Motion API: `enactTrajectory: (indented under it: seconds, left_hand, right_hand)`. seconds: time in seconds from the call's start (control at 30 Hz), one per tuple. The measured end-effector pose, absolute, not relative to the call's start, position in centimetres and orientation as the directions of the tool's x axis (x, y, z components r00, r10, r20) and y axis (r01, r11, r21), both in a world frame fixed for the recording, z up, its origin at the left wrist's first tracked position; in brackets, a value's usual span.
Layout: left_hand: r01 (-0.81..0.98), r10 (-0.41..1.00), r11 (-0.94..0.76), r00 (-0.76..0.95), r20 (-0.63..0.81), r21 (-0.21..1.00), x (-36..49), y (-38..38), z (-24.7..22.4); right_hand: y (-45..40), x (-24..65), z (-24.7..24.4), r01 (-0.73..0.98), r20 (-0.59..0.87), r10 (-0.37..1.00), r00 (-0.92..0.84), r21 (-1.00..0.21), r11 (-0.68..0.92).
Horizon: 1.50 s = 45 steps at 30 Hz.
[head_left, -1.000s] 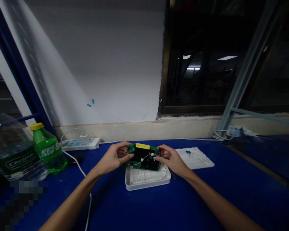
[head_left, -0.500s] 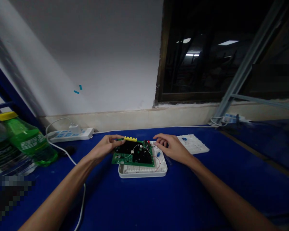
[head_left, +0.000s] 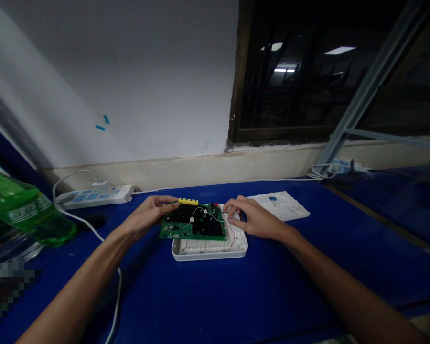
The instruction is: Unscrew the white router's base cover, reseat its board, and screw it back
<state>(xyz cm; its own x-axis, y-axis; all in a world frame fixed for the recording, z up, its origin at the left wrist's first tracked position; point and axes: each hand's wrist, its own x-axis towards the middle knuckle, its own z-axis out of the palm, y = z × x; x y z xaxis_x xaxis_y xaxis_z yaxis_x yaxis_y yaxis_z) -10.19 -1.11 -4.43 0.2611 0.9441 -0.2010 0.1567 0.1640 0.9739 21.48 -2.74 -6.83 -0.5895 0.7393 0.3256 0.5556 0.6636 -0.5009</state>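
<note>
My left hand (head_left: 151,215) grips the upper left edge of a green circuit board (head_left: 197,236) with black areas. A yellow connector strip (head_left: 188,201) stands on the board's far edge by my fingertips. The board lies tilted over an open white plastic housing (head_left: 210,257), which shows below and to the right of it. Thin wires (head_left: 231,235), whitish and reddish, run from the board into the housing's right side. At that side my right hand (head_left: 256,217) is closed in a pinch on a thin wire; the exact contact is too small to see clearly.
A white ribbed cover (head_left: 290,208) lies behind my right hand. At the back left is a power strip (head_left: 120,195) with a plugged-in adapter, its white cable (head_left: 119,291) running forward. Green bottles (head_left: 32,210) stand at the left, and a metal post (head_left: 358,95) rises at the right.
My right hand's fingers have moved down to the wires at the housing's right side and closed. My left hand keeps its hold on the board. The whole view has shifted slightly.
</note>
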Motion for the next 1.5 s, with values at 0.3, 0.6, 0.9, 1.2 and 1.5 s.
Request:
enactTrajectory:
  seconds: [0.3,0.6,0.9,1.2,1.5]
  left_hand:
    - [0.137,0.946,0.142,0.272,-0.175,0.98,-10.4,-1.0,-4.5]
    - [0.142,0.942,0.107,0.303,-0.146,0.984,-10.5,-1.0,-4.7]
    - [0.121,0.934,0.095,0.332,-0.131,0.988,-10.6,-1.0,-4.7]
    - [0.15,0.933,0.085,0.336,-0.131,0.985,-10.5,-1.0,-4.9]
    - [0.11,0.92,0.081,0.375,-0.117,0.991,-10.0,-1.1,-5.3]
  right_hand:
    - [-2.7,22.0,-6.1,0.439,0.232,0.728,-0.645,-0.668,0.601]
    - [-2.7,21.6,-5.7,0.384,0.219,0.742,-0.634,-0.743,0.547]
    - [-2.8,20.8,-6.6,0.383,0.244,0.788,-0.565,-0.769,0.512]
    - [-2.2,19.9,-7.3,0.253,0.413,0.825,-0.386,-0.813,0.525]
    - [-2.1,19.3,-6.8,0.022,0.39,0.859,-0.332,-0.907,0.42]
